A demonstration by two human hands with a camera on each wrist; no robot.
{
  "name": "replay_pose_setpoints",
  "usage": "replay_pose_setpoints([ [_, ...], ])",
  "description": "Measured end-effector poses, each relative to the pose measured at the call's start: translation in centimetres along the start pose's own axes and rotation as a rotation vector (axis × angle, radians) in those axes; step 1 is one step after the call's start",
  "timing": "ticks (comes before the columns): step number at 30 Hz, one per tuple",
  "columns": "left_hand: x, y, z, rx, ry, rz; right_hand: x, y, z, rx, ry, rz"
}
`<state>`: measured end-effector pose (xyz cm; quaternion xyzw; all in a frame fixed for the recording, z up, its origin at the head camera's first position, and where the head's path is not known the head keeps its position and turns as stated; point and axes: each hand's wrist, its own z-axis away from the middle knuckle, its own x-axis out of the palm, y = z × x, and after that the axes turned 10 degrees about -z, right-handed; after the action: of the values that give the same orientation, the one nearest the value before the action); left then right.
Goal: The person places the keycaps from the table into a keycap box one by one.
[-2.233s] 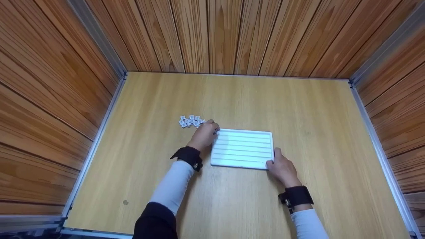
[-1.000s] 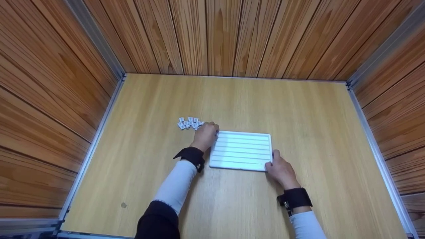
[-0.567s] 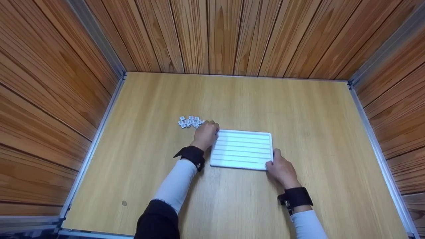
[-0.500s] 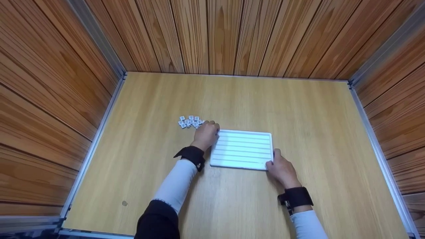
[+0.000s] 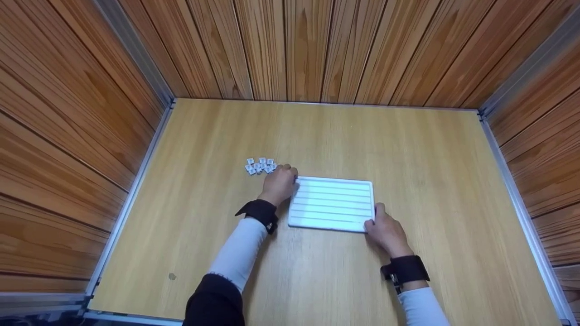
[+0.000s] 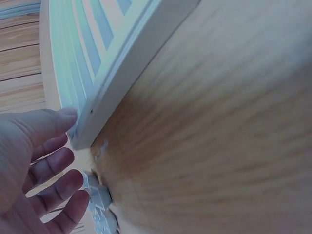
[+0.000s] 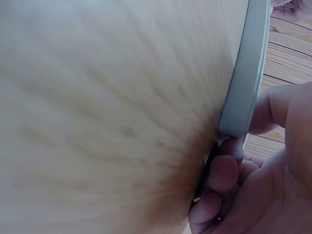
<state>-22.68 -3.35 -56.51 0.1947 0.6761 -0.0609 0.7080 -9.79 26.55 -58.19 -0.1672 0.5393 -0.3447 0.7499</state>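
Note:
A flat white tray (image 5: 331,203) with lengthwise ridges lies on the wooden tabletop. My right hand (image 5: 387,232) grips its near right corner, thumb on top; in the right wrist view the fingers (image 7: 223,173) curl at its edge. My left hand (image 5: 277,184) is at the far left corner. In the left wrist view its thumb tip overlaps that corner (image 6: 85,131), while the other fingers (image 6: 58,187) are spread and loosely bent beside it. Small white square pieces (image 5: 259,166) lie in a loose cluster just past the left hand, which partly hides them.
Wood-plank walls (image 5: 303,50) close in the tabletop (image 5: 217,131) at the back and both sides, with metal rails along the edges (image 5: 136,194). A small dark round spot (image 5: 172,276) marks the near left of the table.
My left hand has drawn back slightly to the left from the tray's corner. The tray and right hand keep their places; the whole head view shifts slightly.

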Motion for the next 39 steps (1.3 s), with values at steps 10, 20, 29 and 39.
replay_pose_setpoints([
  [10,-0.5,-1.7,0.2,-0.028,0.079,0.019,-0.3,0.2,0.1,-0.026,0.009,0.002],
  [20,-0.6,-3.1,0.5,-0.072,0.062,0.053,-0.4,0.2,0.0,0.01,-0.002,-0.015],
  [29,-0.3,-3.3,0.6,-0.093,0.006,0.034,-0.2,0.1,-0.1,0.012,-0.011,-0.01],
  [39,0.3,-3.5,0.9,-0.055,0.065,-0.014,0.0,0.2,0.0,-0.03,-0.003,0.01],
])
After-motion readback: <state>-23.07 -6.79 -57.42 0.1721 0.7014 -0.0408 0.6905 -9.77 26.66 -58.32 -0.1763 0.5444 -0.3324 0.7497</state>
